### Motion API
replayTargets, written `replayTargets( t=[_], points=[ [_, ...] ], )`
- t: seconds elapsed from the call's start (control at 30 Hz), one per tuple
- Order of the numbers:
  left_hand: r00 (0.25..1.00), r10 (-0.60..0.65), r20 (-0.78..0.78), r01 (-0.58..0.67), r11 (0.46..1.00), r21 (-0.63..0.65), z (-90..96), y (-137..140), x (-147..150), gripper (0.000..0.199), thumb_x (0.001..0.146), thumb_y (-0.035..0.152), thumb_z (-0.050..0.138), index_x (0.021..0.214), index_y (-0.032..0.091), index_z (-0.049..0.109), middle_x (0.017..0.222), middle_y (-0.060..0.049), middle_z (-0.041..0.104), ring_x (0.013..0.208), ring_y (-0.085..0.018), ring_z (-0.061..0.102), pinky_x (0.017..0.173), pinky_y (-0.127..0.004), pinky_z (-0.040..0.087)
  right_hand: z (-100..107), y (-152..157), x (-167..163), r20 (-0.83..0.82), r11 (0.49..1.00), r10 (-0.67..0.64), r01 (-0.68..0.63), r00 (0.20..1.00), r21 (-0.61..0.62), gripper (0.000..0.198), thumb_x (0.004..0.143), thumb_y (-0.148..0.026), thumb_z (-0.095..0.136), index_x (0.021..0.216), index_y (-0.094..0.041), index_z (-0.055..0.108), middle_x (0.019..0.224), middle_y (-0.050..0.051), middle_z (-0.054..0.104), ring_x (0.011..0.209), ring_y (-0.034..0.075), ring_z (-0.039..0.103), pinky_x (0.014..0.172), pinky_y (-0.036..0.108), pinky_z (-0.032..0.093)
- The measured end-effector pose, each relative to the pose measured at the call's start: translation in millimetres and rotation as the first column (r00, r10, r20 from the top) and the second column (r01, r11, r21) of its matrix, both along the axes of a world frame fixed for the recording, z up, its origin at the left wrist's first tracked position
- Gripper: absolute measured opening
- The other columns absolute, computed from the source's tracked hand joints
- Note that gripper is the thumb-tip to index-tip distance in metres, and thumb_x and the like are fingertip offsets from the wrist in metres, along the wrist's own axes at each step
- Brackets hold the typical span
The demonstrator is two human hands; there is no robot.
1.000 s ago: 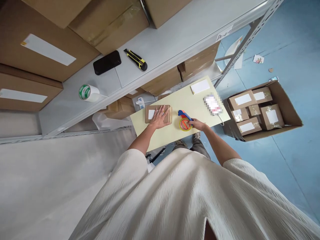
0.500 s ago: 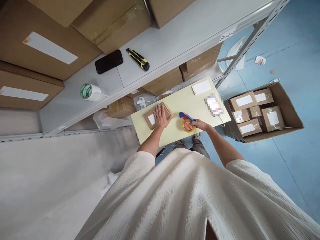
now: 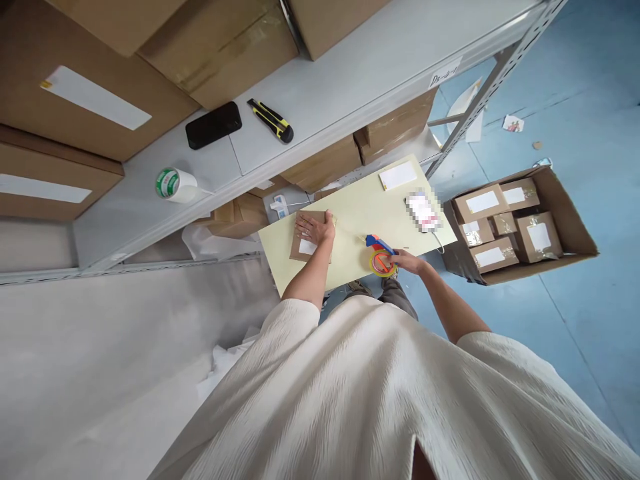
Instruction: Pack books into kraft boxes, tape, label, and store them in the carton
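A small cardboard box (image 3: 294, 248) with a white label lies flat near the left end of the pale yellow tabletop (image 3: 357, 200). My left hand (image 3: 316, 230) rests on top of it, palm down and fingers stretched out. In my right hand (image 3: 409, 261) is a tape dispenser (image 3: 382, 256) with a blue-and-red head and a yellow-rimmed roll, held over the table's front edge. Between the dispenser's head and the box runs what looks like a faint clear strip of tape.
An open carton (image 3: 570, 247) with several small labelled boxes stands on the floor at right. A label stack (image 3: 399, 175) and a blurred phone (image 3: 423, 210) lie on the table. The shelf holds a black phone (image 3: 214, 125), a utility knife (image 3: 270, 121), a label roll (image 3: 176, 185) and large boxes.
The small box has turned on the table, and my left hand has shifted over its top. My right hand has drawn the tape dispenser slightly right, away from the box.
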State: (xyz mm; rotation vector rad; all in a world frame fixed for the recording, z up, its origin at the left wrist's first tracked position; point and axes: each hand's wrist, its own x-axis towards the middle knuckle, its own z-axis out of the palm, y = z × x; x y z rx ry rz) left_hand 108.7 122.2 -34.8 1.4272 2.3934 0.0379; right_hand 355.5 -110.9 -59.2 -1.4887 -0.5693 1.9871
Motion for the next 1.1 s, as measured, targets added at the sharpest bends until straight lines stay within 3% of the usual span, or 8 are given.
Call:
replayTargets(
  t=[0.17,0.3,0.37,0.43,0.5,0.57,0.7,1.1],
  points=[
    [0.995,0.063,0.081,-0.060,0.997,-0.046,3.7,3,-4,0.108,0.109,0.072,0.048,0.186,0.007,0.007,0.194,-0.029,0.002,0.182,-0.041,-0.003,0.144,-0.070,0.010,-9,6,-13,0.032,0.999,0.053,-0.053,0.998,0.006,0.040,0.063,-0.042,0.087,0.095,-0.020,0.077,0.089,0.005,0.076,0.085,0.022,0.064,0.073,0.032,0.048],
    [0.961,-0.259,0.094,0.259,0.966,0.015,14.0,-27,-50,0.097,0.112,0.070,0.045,0.189,0.023,0.009,0.197,-0.016,0.004,0.183,-0.032,-0.001,0.147,-0.057,0.014,-7,4,-14,0.067,0.996,0.084,-0.084,0.994,-0.002,0.041,0.061,-0.043,0.086,0.093,-0.019,0.077,0.082,0.002,0.072,0.081,0.021,0.060,0.070,0.031,0.045],
    [0.823,-0.562,0.080,0.564,0.826,0.000,24.0,-40,-81,0.101,0.109,0.069,0.054,0.189,0.024,0.012,0.197,-0.015,0.002,0.183,-0.033,-0.002,0.147,-0.059,0.011,-5,3,-13,0.062,0.997,0.081,-0.081,0.995,-0.005,0.042,0.060,-0.044,0.086,0.093,-0.020,0.078,0.082,0.001,0.072,0.082,0.021,0.061,0.070,0.030,0.045],
    [0.567,-0.818,0.096,0.823,0.562,-0.082,35.1,-47,-111,0.111,0.101,0.073,0.066,0.188,0.021,0.021,0.197,-0.016,0.003,0.183,-0.037,-0.002,0.146,-0.060,0.007,-4,2,-13,0.053,0.997,0.071,-0.071,0.996,-0.009,0.043,0.060,-0.044,0.087,0.094,-0.020,0.078,0.084,0.002,0.074,0.084,0.022,0.062,0.071,0.030,0.046],
    [0.373,-0.921,0.116,0.922,0.353,-0.160,44.1,-46,-132,0.119,0.094,0.078,0.075,0.187,0.022,0.026,0.197,-0.015,0.006,0.182,-0.039,-0.001,0.146,-0.059,0.005,-3,2,-13,0.056,0.998,0.062,-0.061,0.996,-0.011,0.044,0.060,-0.043,0.087,0.096,-0.020,0.079,0.086,0.002,0.075,0.084,0.022,0.063,0.071,0.030,0.047],
    [0.298,-0.946,0.124,0.943,0.272,-0.193,48.4,-42,-143,0.123,0.091,0.080,0.077,0.188,0.024,0.026,0.196,-0.014,0.009,0.183,-0.037,0.001,0.147,-0.057,0.005,-2,4,-14,0.070,0.998,0.056,-0.056,0.996,-0.014,0.043,0.060,-0.042,0.087,0.095,-0.019,0.079,0.088,0.003,0.076,0.085,0.022,0.065,0.072,0.031,0.048],
    [0.335,-0.935,0.120,0.938,0.319,-0.134,44.7,-38,-136,0.121,0.091,0.081,0.076,0.187,0.025,0.028,0.196,-0.014,0.013,0.182,-0.039,0.006,0.147,-0.057,0.007,1,8,-14,0.065,0.999,0.030,-0.029,0.997,-0.026,0.038,0.063,-0.038,0.088,0.095,-0.021,0.078,0.089,0.005,0.078,0.087,0.024,0.067,0.072,0.031,0.050],
    [0.684,-0.729,0.015,0.728,0.682,-0.066,12.1,-67,-42,0.121,0.098,0.086,0.060,0.189,0.020,0.014,0.196,-0.017,0.003,0.182,-0.042,0.001,0.144,-0.067,0.009,5,49,-25,0.094,1.000,0.016,-0.013,0.995,-0.027,0.043,0.068,-0.041,0.089,0.103,-0.021,0.075,0.081,0.001,0.071,0.082,0.020,0.060,0.071,0.030,0.044]
  ],
)
